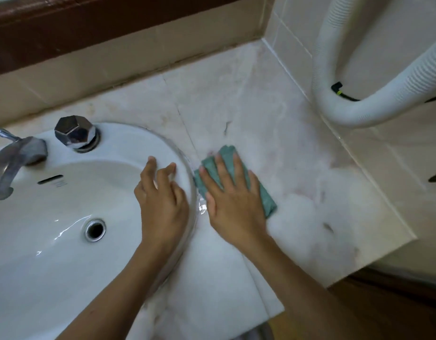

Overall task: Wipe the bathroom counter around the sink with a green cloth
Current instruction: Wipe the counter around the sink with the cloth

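Right hand (pixel 232 192) presses flat on cloth (pixel 266 195) on table (pixel 248 114), just beside sink (pixel 128 148) rim at its 3 o'clock.
Palm spread, likely to push cloth hard against the table; left hand (pixel 163 200) loose, grasping nothing, fingertips on rim, probably bracing. Count: one cloth, one sink, one spout (pixel 15 155), one knob (pixel 75 133), one drain (pixel 95 229), one hose (pixel 374 104) at 2 o'clock.

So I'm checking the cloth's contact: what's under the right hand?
Under the right hand, laid flat, is the folded green cloth, pressed on the counter beside the sink rim. Its edges stick out past the fingers; the middle and the counter beneath are hidden.
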A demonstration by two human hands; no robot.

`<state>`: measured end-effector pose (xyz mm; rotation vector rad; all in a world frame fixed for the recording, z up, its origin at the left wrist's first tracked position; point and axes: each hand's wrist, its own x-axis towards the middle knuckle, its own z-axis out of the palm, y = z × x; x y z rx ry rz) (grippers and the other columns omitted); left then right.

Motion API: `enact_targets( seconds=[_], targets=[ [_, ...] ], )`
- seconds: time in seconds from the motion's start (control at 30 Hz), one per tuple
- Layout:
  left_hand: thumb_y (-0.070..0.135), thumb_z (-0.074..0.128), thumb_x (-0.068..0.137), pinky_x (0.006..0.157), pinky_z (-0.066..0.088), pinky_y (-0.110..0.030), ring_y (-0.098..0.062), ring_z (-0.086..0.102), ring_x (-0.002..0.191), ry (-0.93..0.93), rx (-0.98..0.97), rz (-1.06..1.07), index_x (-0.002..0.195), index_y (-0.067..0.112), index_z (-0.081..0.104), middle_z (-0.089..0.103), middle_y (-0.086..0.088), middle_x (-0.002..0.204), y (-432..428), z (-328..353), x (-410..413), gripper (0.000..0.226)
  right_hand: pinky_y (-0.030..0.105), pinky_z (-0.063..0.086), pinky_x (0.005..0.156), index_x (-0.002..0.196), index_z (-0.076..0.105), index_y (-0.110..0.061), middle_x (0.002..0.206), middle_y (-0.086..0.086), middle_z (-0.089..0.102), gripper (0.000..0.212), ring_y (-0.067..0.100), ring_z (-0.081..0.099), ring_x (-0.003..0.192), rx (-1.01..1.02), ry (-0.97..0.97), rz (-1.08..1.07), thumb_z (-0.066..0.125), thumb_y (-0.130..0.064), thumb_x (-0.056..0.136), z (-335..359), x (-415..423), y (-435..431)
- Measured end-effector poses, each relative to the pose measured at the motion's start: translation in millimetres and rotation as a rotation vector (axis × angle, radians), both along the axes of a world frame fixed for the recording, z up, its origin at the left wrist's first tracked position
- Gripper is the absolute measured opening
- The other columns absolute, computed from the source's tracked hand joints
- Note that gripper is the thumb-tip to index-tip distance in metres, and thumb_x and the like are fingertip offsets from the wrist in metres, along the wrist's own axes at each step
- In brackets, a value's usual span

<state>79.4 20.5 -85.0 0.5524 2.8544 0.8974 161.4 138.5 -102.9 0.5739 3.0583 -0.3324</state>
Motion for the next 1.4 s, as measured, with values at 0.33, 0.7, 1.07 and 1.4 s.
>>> enact_targets(
  seconds=[0.33, 0.7, 1.07, 1.4],
  targets=[
    [0.015, 0.034, 0.097, 0.099, 0.014, -0.018, -0.03, 0.025, 0.137, -0.032, 0.018, 0.029, 0.133, 0.02, 0.043, 0.02, 0.002, 0.157, 1.7, 3.9, 3.1, 0.038, 0.056, 0.022, 0.111, 0.15, 0.02, -0.035, 0.161, 0.003, 0.015, 0.052, 0.036, 0.014, 0.144, 0.054, -0.131, -0.38, 0.021, -0.04, 0.098, -0.8, 36.0, 161.9],
    [0.018, 0.036, 0.096, 0.101, 0.014, -0.019, -0.02, 0.028, 0.138, -0.04, 0.062, 0.026, 0.133, 0.023, 0.05, 0.018, 0.009, 0.156, -3.9, 5.1, 5.3, 0.039, 0.053, 0.017, 0.114, 0.151, 0.025, -0.027, 0.161, 0.001, 0.014, 0.058, 0.031, 0.003, 0.148, -0.049, -0.005, 0.062, 0.033, -0.037, 0.094, 3.4, 70.0, -46.7],
    [0.015, 0.037, 0.094, 0.086, 0.022, -0.019, -0.029, 0.032, 0.131, -0.05, 0.043, 0.088, 0.127, 0.021, 0.05, 0.019, 0.01, 0.156, 3.0, 14.0, 9.3, 0.037, 0.055, 0.017, 0.113, 0.151, 0.022, -0.026, 0.16, 0.006, 0.017, 0.058, 0.037, 0.009, 0.145, 0.068, -0.071, -0.569, 0.016, -0.039, 0.095, 0.2, 39.4, 129.2],
    [0.018, 0.037, 0.095, 0.094, 0.018, -0.02, -0.027, 0.033, 0.132, -0.069, 0.05, 0.052, 0.131, 0.021, 0.05, 0.019, 0.008, 0.155, -3.3, 10.5, 6.9, 0.038, 0.053, 0.022, 0.112, 0.151, 0.023, -0.035, 0.162, -0.003, 0.01, 0.059, 0.026, 0.005, 0.148, -0.039, -0.043, 0.177, 0.036, -0.041, 0.094, 9.5, 150.3, -47.0]
  ],
)
